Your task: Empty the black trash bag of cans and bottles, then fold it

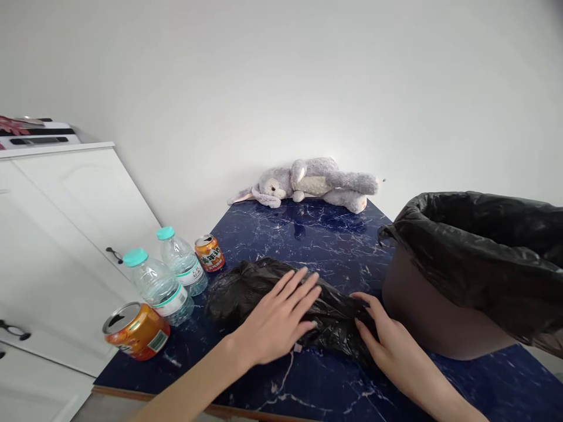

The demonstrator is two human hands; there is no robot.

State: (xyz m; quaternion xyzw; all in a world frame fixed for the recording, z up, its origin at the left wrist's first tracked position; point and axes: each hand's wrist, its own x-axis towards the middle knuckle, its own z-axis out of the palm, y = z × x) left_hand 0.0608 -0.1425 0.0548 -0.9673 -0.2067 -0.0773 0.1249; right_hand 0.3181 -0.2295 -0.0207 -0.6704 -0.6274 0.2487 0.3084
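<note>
1. Two forearms cross the front edge of the dark blue marbled worktop (308, 240), which runs along the bottom of the view; bare surface shows between and beside them
2. Left hand (281, 319) lies palm down with its fingers straight and slightly spread, flat on top of the crumpled black bag (237, 290); it grips nothing
3. Right hand (387, 340) rests on the worktop with its fingertips against the bag's right end; whether they pinch a fold cannot be told
4. The black bag lies stretched left to right across the near middle of the worktop, under both hands
5. At the left edge, an orange can (138, 331) lies tipped at the near corner, with two clear bottles (158, 284) and a second, upright can (210, 253) lined up behind it
6. On the right, a brown bin (440, 316) with a black liner (484, 246) folded over its rim stands just beside the right hand, crowding that side
7. Beyond the bag, the middle of the worktop is open
8. A grey plush rabbit (312, 184) lies at the far edge against the white wall (264, 88); a white cabinet (65, 234) stands off the left side
</note>
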